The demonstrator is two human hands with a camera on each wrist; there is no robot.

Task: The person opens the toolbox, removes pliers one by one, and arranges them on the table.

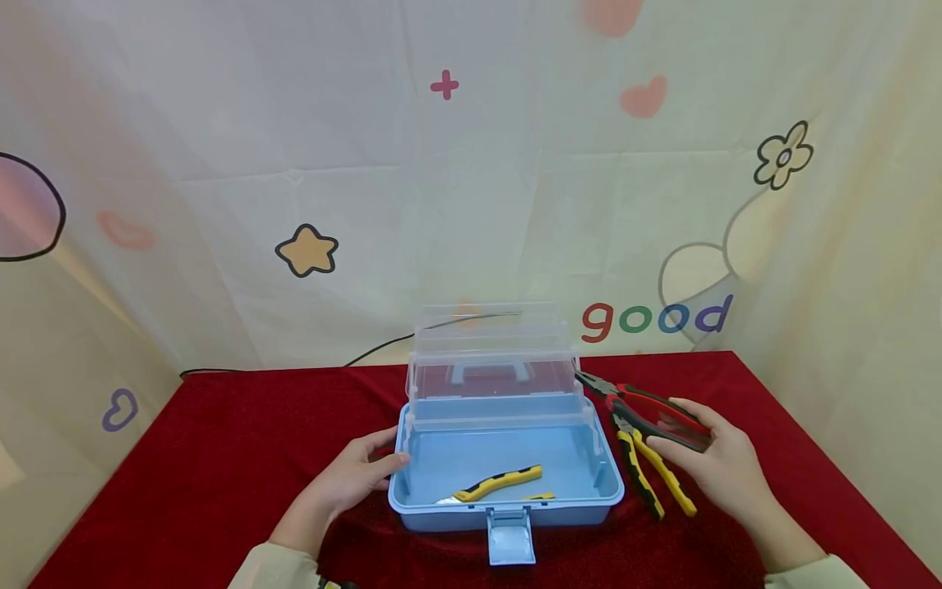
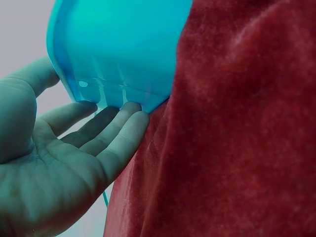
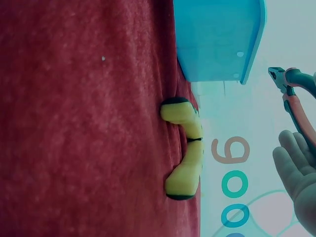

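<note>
A light-blue toolbox [image 1: 508, 446] stands with its clear lid [image 1: 493, 372] raised. My left hand [image 1: 353, 474] grips its left side, thumb over the rim and fingers against the outer wall [image 2: 123, 74]. My right hand [image 1: 717, 450] holds pliers [image 1: 648, 409] with red and black handles by those handles, jaws tilted up toward the box's right back corner. Beneath them, pliers with yellow and black handles [image 1: 655, 474] lie on the cloth, their metal head partly covered. Inside the toolbox is a tool with a yellow-black handle [image 1: 500, 483]; the front wall hides part of it.
Dark red cloth [image 1: 257, 458] covers the table. A pale curtain [image 1: 353, 196] with printed shapes hangs behind it. The box's front latch [image 1: 510, 540] hangs down. A thin black cable [image 1: 390, 342] runs behind the box. A small yellow-black object [image 1: 334, 584] shows at the bottom edge.
</note>
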